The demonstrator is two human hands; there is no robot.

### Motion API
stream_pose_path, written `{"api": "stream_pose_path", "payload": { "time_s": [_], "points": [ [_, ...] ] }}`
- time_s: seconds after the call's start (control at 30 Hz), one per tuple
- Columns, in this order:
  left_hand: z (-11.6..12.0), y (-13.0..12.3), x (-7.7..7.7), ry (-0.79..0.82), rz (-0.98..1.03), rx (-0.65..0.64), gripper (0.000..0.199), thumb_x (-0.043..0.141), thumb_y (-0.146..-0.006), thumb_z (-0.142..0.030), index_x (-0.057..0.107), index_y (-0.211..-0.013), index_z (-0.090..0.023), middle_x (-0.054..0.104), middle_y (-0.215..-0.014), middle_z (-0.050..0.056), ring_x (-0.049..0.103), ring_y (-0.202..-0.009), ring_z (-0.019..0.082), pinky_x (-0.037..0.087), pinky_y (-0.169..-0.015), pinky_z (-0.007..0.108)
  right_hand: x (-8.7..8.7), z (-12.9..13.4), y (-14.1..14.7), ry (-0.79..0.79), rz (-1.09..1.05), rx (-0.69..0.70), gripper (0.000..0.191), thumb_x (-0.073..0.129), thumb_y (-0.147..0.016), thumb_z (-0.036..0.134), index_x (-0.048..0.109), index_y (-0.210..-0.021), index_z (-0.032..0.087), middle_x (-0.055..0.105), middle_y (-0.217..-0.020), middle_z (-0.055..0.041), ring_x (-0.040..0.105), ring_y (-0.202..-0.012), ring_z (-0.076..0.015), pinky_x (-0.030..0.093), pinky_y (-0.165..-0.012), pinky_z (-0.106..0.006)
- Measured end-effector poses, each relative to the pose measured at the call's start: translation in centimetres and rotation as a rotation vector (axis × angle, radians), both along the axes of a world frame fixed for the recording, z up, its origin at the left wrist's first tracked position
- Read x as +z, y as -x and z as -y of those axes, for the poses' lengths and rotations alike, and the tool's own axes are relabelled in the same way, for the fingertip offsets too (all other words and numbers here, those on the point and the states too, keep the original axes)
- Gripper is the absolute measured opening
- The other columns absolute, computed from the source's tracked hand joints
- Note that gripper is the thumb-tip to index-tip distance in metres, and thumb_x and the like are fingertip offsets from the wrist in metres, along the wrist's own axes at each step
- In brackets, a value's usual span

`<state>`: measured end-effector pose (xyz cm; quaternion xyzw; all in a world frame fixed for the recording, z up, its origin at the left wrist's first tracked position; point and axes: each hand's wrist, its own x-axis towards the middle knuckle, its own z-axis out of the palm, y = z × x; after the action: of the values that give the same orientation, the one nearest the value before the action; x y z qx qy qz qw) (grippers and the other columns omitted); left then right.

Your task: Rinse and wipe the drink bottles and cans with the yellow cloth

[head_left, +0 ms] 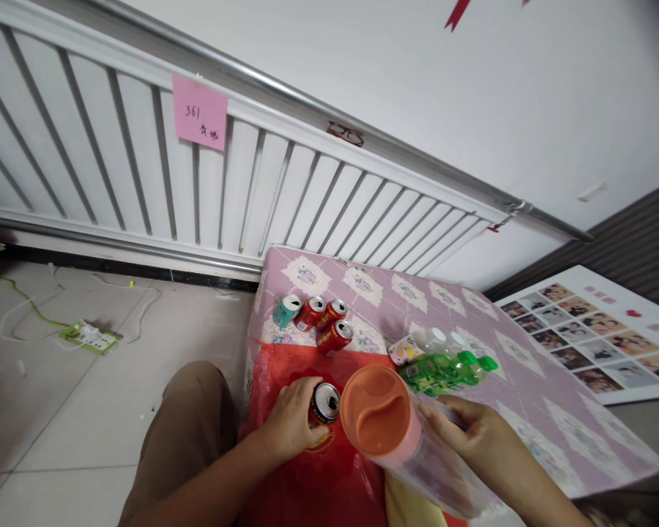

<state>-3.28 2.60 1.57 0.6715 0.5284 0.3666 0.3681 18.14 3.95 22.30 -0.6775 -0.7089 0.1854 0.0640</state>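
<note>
My left hand is wrapped round a dark drink can with an opened silver top, over the red plastic sheet. In my right hand is the handle of a clear plastic pitcher with an orange lid. The pitcher is tilted, its lid close to the can; I cannot tell if they touch. Behind them stand several opened cans: a teal can and red cans. Green-capped bottles and a patterned paper cup lie to the right.
A purple floral cloth covers the table, against a white radiator bearing a pink note. A photo board leans at the right. On the floor at left are a power strip and cables. Yellow cloth lies below the pitcher.
</note>
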Motion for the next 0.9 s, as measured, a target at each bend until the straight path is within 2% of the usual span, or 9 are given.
{"api": "stream_pose_path", "payload": {
  "time_s": [0.3, 0.9],
  "points": [
    [-0.06, -0.04, -0.17, -0.006, -0.001, -0.004, 0.076, 0.076, -0.061, -0.019, 0.044, -0.130, -0.021, 0.055, -0.133, 0.010, 0.051, -0.121, 0.030, 0.039, -0.103, 0.046, 0.09, -0.14, -0.01, 0.036, 0.024, -0.016, 0.047, 0.038, -0.075, 0.065, 0.036, -0.055, 0.023, 0.027, -0.055, 0.0043, 0.029, -0.053, -0.0119, 0.023, -0.049, -0.026],
    [-0.07, -0.07, -0.15, -0.008, 0.001, -0.006, 0.078, 0.077, -0.060, -0.019, 0.044, -0.130, -0.019, 0.055, -0.133, 0.011, 0.051, -0.121, 0.031, 0.040, -0.103, 0.047, 0.30, -0.12, 0.33, 0.029, 0.013, -0.003, 0.045, 0.040, -0.075, 0.063, 0.035, -0.055, 0.023, 0.025, -0.056, 0.0047, 0.027, -0.053, -0.0113, 0.022, -0.048, -0.025]
  ]
}}
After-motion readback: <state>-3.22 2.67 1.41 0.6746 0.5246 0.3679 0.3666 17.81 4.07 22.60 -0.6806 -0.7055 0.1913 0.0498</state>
